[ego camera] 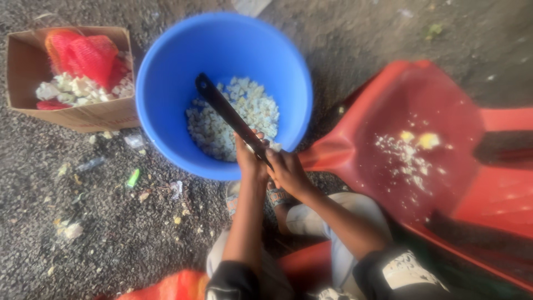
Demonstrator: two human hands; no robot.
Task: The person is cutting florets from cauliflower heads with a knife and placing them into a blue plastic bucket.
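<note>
A long dark knife (230, 116) slants over the blue bucket (161, 72) of white pieces (233, 119) at frame centre, 2 hands, left hand (251, 161) and right hand (286, 169), apparently clamped on its handle; cardboard box (22, 66) upper left.

Forearms bare from elbow down; left hand (251, 160) and right hand (286, 172) ungloved. Dark sleeves pushed up near elbows, right one bearing pale printed patch. Light grey trousers over knees. Patterned sandal straps showed at feet, details blurred
</note>
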